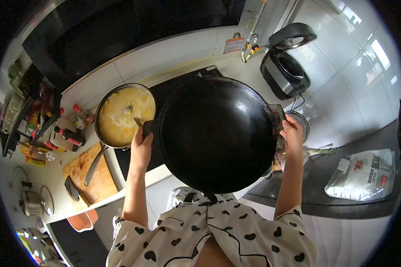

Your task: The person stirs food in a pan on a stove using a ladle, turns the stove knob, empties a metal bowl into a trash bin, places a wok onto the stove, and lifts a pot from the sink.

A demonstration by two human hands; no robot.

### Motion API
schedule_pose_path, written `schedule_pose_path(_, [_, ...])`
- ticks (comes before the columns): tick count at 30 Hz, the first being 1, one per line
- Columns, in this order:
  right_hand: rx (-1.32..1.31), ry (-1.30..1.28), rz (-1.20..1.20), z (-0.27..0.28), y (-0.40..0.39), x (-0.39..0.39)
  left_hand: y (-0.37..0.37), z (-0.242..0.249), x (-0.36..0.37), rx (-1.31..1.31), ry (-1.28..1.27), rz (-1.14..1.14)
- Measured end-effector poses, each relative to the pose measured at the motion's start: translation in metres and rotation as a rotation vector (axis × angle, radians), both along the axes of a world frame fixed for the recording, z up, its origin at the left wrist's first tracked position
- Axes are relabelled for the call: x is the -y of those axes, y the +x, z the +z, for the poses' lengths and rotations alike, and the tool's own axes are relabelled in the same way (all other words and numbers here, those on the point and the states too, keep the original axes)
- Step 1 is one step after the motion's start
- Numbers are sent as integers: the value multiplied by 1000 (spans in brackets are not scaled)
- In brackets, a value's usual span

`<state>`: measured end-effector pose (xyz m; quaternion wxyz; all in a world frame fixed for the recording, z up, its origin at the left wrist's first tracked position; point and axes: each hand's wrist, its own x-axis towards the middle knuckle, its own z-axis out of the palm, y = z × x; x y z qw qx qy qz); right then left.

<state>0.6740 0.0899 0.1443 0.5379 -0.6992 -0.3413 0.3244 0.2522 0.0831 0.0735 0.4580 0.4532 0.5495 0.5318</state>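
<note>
A large black wok (218, 138) is held up in front of my body, its bare inside facing me. My left hand (142, 149) is closed round the wok's left ear handle, and my right hand (292, 130) grips the ear handle on the other side. Just left of the wok, a pan (125, 115) of yellowish liquid with orange-yellow pieces sits on the stove (165, 95). A spoon or ladle lies partly sunk in that liquid. The wok hides much of the stove.
On the left counter are a wooden cutting board (101, 175), a cleaver (75, 193) and sauce bottles (70, 135). An open rice cooker (287, 66) stands at the back right. A white plastic bag (362, 175) and green onions (321, 150) lie on the right counter.
</note>
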Motion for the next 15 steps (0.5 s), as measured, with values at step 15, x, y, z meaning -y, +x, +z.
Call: schedule_pose_path(15, [-92, -119, 144, -35, 3, -143, -3, -23, -56, -105, 18, 183])
